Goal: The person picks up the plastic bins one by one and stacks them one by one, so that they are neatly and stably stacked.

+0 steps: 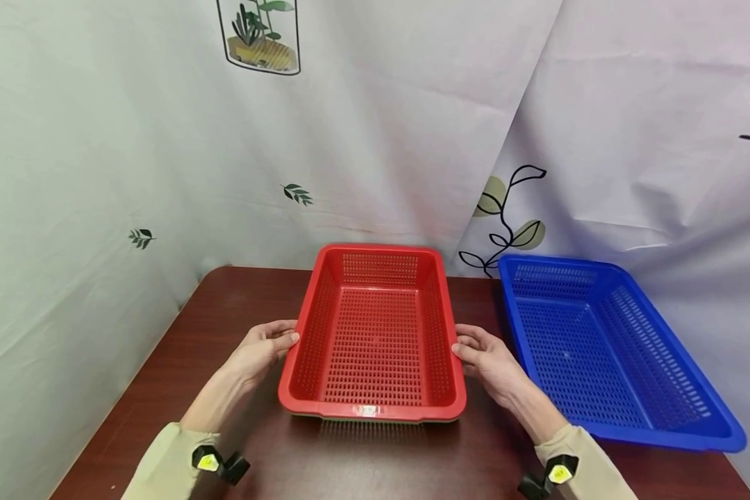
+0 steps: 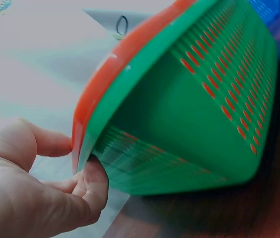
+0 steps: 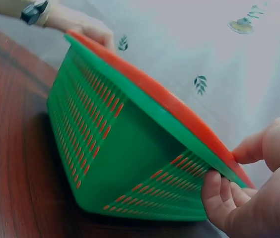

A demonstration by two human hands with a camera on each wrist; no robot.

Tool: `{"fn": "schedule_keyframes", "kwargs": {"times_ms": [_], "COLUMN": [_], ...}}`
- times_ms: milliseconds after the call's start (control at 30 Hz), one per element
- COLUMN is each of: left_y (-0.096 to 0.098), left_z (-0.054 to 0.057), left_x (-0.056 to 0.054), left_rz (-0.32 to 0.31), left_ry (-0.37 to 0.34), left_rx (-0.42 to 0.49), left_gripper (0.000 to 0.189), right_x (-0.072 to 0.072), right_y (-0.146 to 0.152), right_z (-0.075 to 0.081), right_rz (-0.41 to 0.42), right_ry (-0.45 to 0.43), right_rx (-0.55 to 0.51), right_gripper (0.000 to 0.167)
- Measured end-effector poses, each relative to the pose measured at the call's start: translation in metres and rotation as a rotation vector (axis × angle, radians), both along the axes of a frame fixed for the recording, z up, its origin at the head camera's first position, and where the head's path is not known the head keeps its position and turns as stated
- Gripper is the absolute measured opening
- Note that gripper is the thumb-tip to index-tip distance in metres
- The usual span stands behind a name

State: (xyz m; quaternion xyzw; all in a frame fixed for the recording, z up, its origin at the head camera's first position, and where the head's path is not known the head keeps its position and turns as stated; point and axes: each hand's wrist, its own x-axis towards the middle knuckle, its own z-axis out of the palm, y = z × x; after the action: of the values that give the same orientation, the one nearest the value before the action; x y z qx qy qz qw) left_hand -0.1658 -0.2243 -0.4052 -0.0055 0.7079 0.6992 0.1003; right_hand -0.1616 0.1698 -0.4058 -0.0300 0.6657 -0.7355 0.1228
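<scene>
A red plastic basket (image 1: pixel 375 347) with slotted walls sits nested inside a green basket (image 2: pixel 219 99) of matching shape. From the head view the green one is almost wholly hidden, apart from a thin line under the front rim. My left hand (image 1: pixel 267 349) grips the stacked rims at the left side, thumb on the red rim and fingers curled beneath the green one. On the opposite side my right hand (image 1: pixel 484 361) pinches both rims in the same way, as the right wrist view shows, its fingers (image 3: pixel 217 196) under the green lip.
A larger blue basket (image 1: pixel 590 361) stands to the right, close beside my right forearm. The dark wooden table (image 1: pixel 250 292) lies under everything. A pale cloth (image 1: pixel 381 139) with plant drawings hangs behind the table and along its left side.
</scene>
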Motion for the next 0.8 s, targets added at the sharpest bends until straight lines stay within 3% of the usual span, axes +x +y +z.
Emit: {"fn": "schedule_keyframes", "kwargs": {"times_ms": [100,167,233,333,367,433,500,600,700,800], "left_y": [-0.001,0.000,0.004,0.020,0.027,0.046,0.067,0.099,0.131,0.164], "left_z": [0.003,0.007,0.013,0.023,0.028,0.037,0.045,0.055,0.058,0.059], "left_x": [0.003,0.007,0.012,0.017,0.017,0.018,0.018,0.019,0.017,0.014], "left_rz": [0.022,0.073,0.149,0.293,0.330,0.353,0.314,0.168,0.028,-0.060], "left_ry": [0.006,0.039,0.122,0.314,0.380,0.489,0.552,0.542,0.455,0.348], "left_rx": [-0.055,-0.143,-0.285,-0.466,-0.509,-0.509,-0.459,-0.332,-0.205,-0.107], "left_gripper": [0.048,0.049,0.050,0.046,0.045,0.042,0.040,0.038,0.036,0.036], "right_x": [0.006,0.014,0.023,0.036,0.039,0.043,0.045,0.045,0.044,0.043], "right_y": [-0.001,-0.001,0.002,0.010,0.014,0.025,0.038,0.059,0.080,0.100], "right_z": [0.005,0.009,0.014,0.022,0.025,0.030,0.036,0.044,0.051,0.057], "right_rz": [-0.048,-0.073,-0.086,-0.080,-0.075,-0.061,-0.064,-0.095,-0.121,-0.121], "right_ry": [0.030,0.072,0.142,0.292,0.349,0.453,0.532,0.576,0.572,0.574], "right_rx": [0.088,0.173,0.258,0.338,0.348,0.342,0.342,0.329,0.306,0.280], "right_gripper": [0.052,0.049,0.045,0.039,0.037,0.033,0.029,0.026,0.027,0.031]}}
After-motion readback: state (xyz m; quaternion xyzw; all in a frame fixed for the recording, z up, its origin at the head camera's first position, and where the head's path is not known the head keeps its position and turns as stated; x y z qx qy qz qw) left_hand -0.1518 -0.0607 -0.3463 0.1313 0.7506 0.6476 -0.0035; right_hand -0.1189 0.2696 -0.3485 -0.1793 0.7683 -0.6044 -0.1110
